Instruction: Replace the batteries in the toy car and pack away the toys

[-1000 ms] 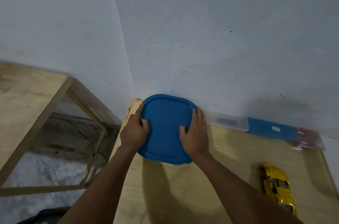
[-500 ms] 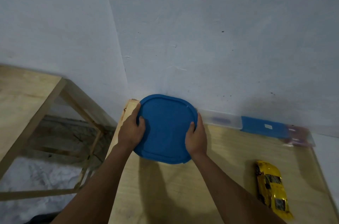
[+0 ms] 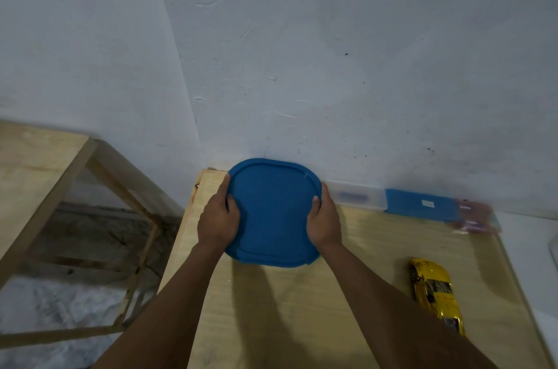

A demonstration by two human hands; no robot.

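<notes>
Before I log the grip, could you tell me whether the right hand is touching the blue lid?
Touching. The head view shows the right hand gripping the blue lid at its right edge, thumb on top.

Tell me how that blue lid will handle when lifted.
The blue lid is probably stiff: it shows no bend though the left hand and right hand grip only its sides. It looks thin, so likely light. Its raised rim should resist slipping.
</notes>
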